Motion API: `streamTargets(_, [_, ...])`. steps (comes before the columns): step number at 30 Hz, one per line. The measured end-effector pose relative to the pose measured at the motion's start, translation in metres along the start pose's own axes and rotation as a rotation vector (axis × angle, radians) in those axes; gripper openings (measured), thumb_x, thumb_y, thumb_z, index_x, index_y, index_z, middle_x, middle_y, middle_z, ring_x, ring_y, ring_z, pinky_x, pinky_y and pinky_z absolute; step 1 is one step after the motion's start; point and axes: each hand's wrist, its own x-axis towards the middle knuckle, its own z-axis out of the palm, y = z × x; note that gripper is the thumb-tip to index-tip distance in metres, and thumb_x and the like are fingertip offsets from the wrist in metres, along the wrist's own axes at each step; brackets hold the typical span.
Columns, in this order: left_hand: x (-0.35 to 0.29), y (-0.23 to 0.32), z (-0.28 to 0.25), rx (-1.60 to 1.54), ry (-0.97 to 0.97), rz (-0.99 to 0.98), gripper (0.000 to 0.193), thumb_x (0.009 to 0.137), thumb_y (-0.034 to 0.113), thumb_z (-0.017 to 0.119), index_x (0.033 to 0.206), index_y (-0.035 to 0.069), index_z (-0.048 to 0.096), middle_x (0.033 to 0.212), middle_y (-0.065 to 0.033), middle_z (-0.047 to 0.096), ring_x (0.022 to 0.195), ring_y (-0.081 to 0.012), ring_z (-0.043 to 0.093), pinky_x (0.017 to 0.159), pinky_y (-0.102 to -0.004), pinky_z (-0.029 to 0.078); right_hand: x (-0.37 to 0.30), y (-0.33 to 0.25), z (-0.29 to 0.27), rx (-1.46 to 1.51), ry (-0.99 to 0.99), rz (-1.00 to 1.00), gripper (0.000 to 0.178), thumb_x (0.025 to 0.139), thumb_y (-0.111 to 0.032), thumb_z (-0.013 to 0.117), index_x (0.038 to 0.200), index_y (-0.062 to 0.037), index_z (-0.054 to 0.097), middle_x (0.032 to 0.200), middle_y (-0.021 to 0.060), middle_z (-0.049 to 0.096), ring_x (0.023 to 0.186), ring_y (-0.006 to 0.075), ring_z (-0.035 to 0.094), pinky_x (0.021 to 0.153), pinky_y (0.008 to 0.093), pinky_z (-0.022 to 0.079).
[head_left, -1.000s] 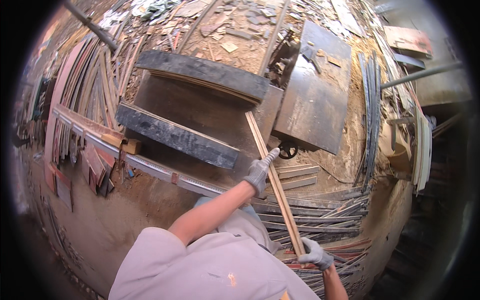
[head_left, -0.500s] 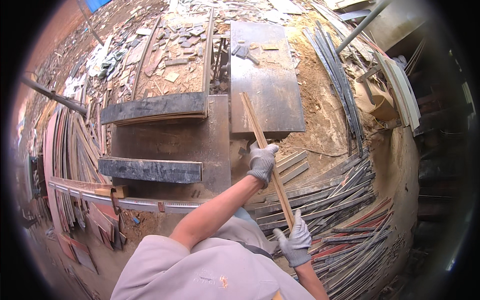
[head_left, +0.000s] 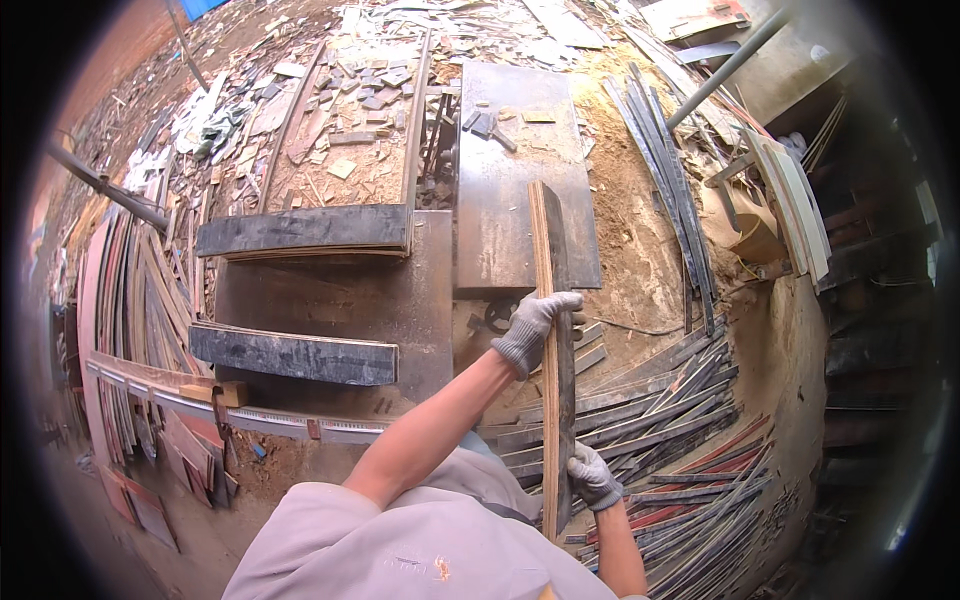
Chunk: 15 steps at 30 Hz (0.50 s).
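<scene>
A long bundle of plywood strips (head_left: 548,420), tan layered edges to the left and a dark face to the right, runs almost straight away from my body. My left hand (head_left: 545,328), in a grey knitted glove, is closed round it near the middle. Farther down, my right hand (head_left: 594,476), gloved the same way, grips its right side near the close end; some of its fingers are hidden by the wood. To the left, two stacks of dark-faced plywood strips, a far stack (head_left: 305,232) and a near stack (head_left: 295,356), lie across a brown metal table (head_left: 430,300).
A second metal table (head_left: 500,240) holds a few wood offcuts. Many loose strips (head_left: 640,410) lie heaped at the right, with dark lengths (head_left: 655,170) beyond. A ruler-marked rail (head_left: 270,420) borders the left table. Leaning boards (head_left: 120,310) and a pole (head_left: 105,188) stand left.
The plywood bundle has swung from a slant to nearly straight, its far end moving right, and turned so the dark face shows. My right hand has gone from spread fingers to gripping it.
</scene>
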Motion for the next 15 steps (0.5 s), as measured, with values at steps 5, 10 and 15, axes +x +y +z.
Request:
streamTargets(5, [0.011, 0.005, -0.023, 0.104, 0.254, 0.067, 0.024, 0.097, 0.019, 0.072, 0.111, 0.000, 0.072, 0.102, -0.0176, 0.074, 0.091, -0.0291, 0.074, 0.085, -0.0440, 0.063, 0.001, 0.004, 0.020, -0.633, 0.156, -0.145, 0.161, 0.068, -0.074, 0.096, 0.176, 0.0012, 0.003, 0.178, 0.0215, 0.026, 0.162, 0.0288, 0.033, 0.128, 0.0421, 0.037])
streamTargets(10, [0.019, 0.000, -0.043, 0.083, 0.302, 0.017, 0.032, 0.095, 0.021, 0.071, 0.116, -0.003, 0.071, 0.103, -0.0200, 0.076, 0.089, -0.0326, 0.074, 0.086, -0.0454, 0.063, -0.001, -0.009, 0.047, -1.044, 0.239, 0.034, 0.163, 0.065, -0.058, 0.101, 0.178, -0.0061, -0.004, 0.172, 0.0337, 0.039, 0.159, 0.0430, 0.043, 0.130, 0.0451, 0.036])
streamTargets(15, [0.024, -0.004, -0.063, -0.054, 0.216, 0.015, 0.030, 0.095, 0.016, 0.069, 0.117, -0.003, 0.071, 0.102, -0.0187, 0.076, 0.089, -0.0333, 0.075, 0.087, -0.0470, 0.064, 0.010, -0.014, 0.047, -0.989, 0.226, -0.146, 0.148, 0.067, -0.036, 0.100, 0.179, -0.0062, 0.007, 0.168, 0.0323, 0.046, 0.154, 0.0397, 0.051, 0.127, 0.0430, 0.041])
